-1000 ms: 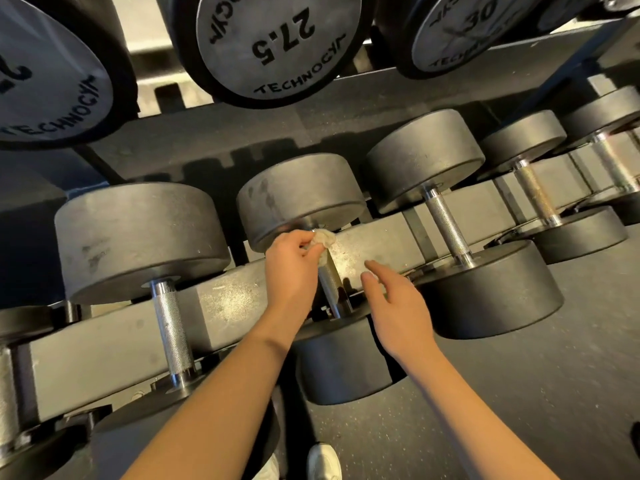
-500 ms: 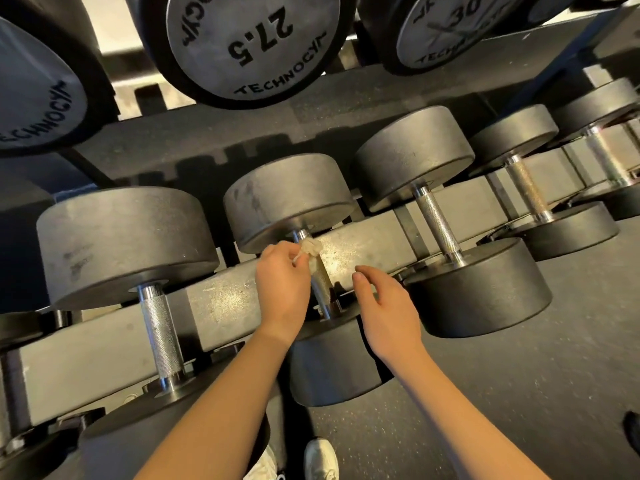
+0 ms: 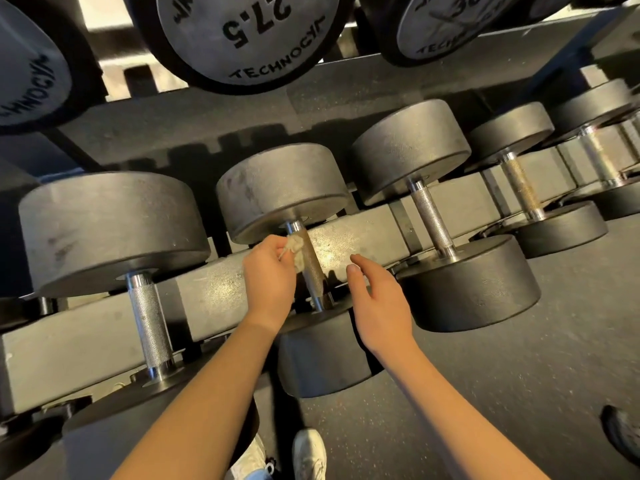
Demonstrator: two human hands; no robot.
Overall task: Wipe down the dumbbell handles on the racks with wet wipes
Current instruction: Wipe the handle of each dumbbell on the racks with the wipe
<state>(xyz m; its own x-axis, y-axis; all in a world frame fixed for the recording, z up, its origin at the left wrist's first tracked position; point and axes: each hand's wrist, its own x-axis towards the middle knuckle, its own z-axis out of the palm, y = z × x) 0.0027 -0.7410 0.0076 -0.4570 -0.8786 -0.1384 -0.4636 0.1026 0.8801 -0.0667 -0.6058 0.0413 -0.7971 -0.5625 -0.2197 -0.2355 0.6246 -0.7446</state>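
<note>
A crumpled wet wipe [image 3: 295, 250] was pinched between the curled fingers and thumb of the left hand [image 3: 268, 277] and was pressed against the left side of the knurled handle [image 3: 312, 271] of the central dumbbell [image 3: 282, 192], near its upper end. That dumbbell was laid across the grey rail [image 3: 86, 337] of the lower rack tier, with one head behind the rail and the other in front of it, below the wrists. The right hand [image 3: 379, 303] was held just to the right of the same handle with its fingers loosely extended and nothing gripped; contact with the rail could not be determined. Neighbouring dumbbells were set on the same rail, one to the left with a bright handle [image 3: 150, 327] and one to the right [image 3: 431, 216], with further ones beyond toward the right. On the tier above, a dumbbell end marked 27.5 [image 3: 242, 32] was seen. Dark speckled flooring [image 3: 519, 375] and a white shoe [image 3: 309, 452] were visible below the forearms.
</note>
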